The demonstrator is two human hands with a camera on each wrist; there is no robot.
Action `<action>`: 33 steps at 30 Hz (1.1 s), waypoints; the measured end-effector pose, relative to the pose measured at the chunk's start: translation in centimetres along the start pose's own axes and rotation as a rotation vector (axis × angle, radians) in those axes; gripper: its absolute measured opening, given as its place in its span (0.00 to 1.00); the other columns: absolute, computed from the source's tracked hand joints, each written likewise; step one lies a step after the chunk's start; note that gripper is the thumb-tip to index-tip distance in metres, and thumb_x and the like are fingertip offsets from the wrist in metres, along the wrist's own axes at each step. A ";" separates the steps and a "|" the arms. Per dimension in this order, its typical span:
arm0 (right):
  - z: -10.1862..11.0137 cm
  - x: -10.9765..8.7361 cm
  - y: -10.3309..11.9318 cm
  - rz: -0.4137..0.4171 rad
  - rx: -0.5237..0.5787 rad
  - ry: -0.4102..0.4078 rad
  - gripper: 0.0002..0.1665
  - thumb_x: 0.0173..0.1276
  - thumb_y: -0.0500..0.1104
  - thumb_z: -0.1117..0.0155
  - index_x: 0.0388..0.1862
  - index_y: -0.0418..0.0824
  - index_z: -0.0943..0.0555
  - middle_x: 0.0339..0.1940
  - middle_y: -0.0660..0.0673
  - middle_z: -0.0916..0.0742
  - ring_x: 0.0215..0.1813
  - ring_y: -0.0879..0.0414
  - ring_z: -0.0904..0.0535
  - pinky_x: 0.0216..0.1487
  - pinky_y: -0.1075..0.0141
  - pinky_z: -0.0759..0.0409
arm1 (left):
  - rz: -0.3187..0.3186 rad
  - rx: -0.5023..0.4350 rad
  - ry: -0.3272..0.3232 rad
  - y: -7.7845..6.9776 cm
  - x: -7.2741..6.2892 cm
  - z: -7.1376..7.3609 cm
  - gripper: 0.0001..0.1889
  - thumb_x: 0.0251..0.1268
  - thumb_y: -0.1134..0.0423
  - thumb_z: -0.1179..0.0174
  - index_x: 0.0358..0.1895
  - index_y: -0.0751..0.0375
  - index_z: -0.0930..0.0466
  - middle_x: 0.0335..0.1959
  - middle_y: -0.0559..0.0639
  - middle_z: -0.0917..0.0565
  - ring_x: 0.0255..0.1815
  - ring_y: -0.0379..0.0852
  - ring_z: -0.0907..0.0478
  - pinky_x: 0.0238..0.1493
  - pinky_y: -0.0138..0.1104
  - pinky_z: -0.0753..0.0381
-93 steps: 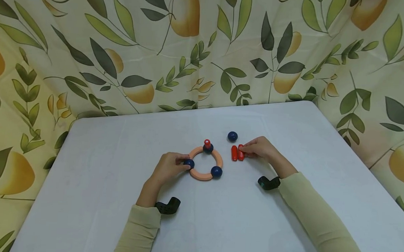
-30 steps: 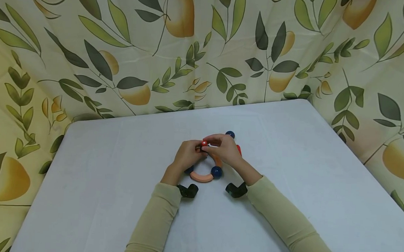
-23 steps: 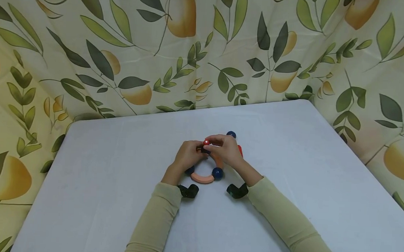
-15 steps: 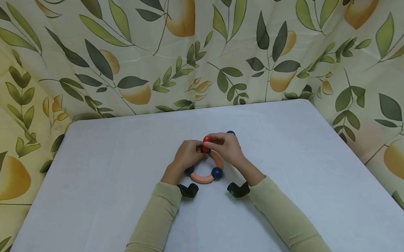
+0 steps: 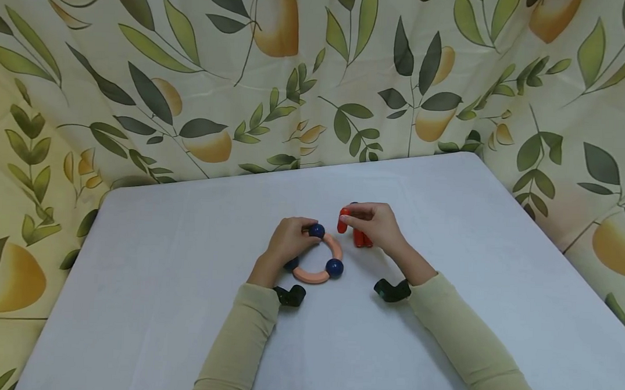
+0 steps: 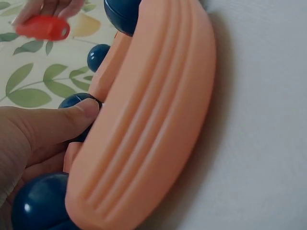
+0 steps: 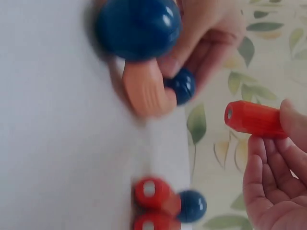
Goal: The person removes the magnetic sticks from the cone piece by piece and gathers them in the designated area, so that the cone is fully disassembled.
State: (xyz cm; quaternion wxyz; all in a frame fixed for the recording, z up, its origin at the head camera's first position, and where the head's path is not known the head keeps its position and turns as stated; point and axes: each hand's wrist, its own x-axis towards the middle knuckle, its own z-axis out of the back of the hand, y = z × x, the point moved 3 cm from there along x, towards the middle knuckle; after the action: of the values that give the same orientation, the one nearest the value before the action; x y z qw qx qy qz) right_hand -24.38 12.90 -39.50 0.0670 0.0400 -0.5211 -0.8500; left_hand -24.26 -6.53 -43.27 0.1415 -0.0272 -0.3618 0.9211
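Note:
A ring of salmon curved magnetic rods (image 5: 311, 276) joined by blue balls (image 5: 334, 268) lies on the white table. My left hand (image 5: 287, 240) pinches the ring's far blue ball (image 5: 317, 230) between thumb and fingers. Just right of the ring, my right hand (image 5: 380, 222) holds a short red magnetic rod (image 5: 343, 221) up by thumb and fingertips, apart from the ring. In the right wrist view, the rod's end (image 7: 230, 114) shows a metal disc. Part of the ring's left ball (image 5: 291, 264) is hidden by my left hand.
Two more red rods (image 5: 362, 239) lie side by side beneath my right hand. A loose blue ball (image 7: 193, 206) sits beyond them, mostly covered by that hand in the head view. A leaf-and-fruit patterned cloth (image 5: 274, 112) hangs behind the table.
The red rod that stood on the far ball has come off it and moved right in my right hand. My left hand has shifted from the left ball to the far one.

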 end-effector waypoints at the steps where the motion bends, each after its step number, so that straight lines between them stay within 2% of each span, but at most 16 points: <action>1: 0.4 -0.1 -0.2 -0.014 -0.005 0.002 0.21 0.59 0.44 0.32 0.48 0.34 0.19 0.40 0.40 0.15 0.43 0.50 0.20 0.48 0.58 0.24 | 0.004 -0.001 0.001 0.0 0.0 0.0 0.20 0.54 0.59 0.33 0.52 0.60 0.20 0.48 0.52 0.19 0.47 0.43 0.24 0.50 0.36 0.27; 6: 2.5 -0.6 -1.5 -0.082 -0.017 -0.002 0.24 0.60 0.47 0.33 0.51 0.32 0.21 0.44 0.38 0.16 0.47 0.49 0.21 0.50 0.58 0.24 | 0.001 0.004 -0.007 0.2 -0.2 -0.2 0.21 0.55 0.59 0.34 0.53 0.60 0.21 0.49 0.52 0.20 0.51 0.44 0.25 0.52 0.35 0.28; 12: 4.7 -1.2 -2.7 -0.165 -0.036 -0.005 0.27 0.61 0.49 0.35 0.52 0.31 0.23 0.47 0.36 0.18 0.52 0.46 0.25 0.54 0.55 0.28 | -0.001 -0.005 -0.017 0.1 -0.3 -0.2 0.21 0.55 0.59 0.34 0.53 0.60 0.21 0.50 0.53 0.20 0.49 0.44 0.25 0.51 0.36 0.28; 16: 5.6 -1.5 -3.6 -0.194 -0.079 0.005 0.28 0.62 0.49 0.36 0.52 0.29 0.23 0.49 0.35 0.19 0.54 0.44 0.29 0.55 0.53 0.30 | -0.001 -0.001 -0.020 0.1 -0.4 -0.2 0.21 0.54 0.59 0.33 0.53 0.60 0.21 0.51 0.53 0.20 0.55 0.46 0.27 0.55 0.37 0.30; 25: 5.5 -0.9 -6.0 -0.252 -0.133 0.093 0.25 0.64 0.48 0.37 0.51 0.30 0.23 0.39 0.41 0.17 0.40 0.50 0.27 0.37 0.66 0.28 | 0.008 -0.025 -0.022 0.2 -0.4 -0.2 0.22 0.54 0.59 0.33 0.53 0.59 0.21 0.51 0.53 0.20 0.55 0.47 0.27 0.55 0.37 0.30; 33: 5.3 -0.3 -6.5 -0.309 -0.133 0.114 0.26 0.63 0.49 0.37 0.53 0.31 0.23 0.40 0.41 0.17 0.38 0.50 0.25 0.37 0.66 0.26 | 0.001 -0.042 -0.026 0.3 -0.4 -0.2 0.21 0.53 0.60 0.33 0.53 0.60 0.21 0.50 0.53 0.20 0.52 0.45 0.26 0.53 0.36 0.29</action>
State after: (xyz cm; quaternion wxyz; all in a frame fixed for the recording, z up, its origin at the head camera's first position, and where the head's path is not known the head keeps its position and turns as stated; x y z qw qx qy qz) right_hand -25.31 20.51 -42.84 -0.0325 0.1630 -0.4468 -0.8791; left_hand -23.93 -6.71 -43.66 0.1356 -0.0181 -0.3830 0.9136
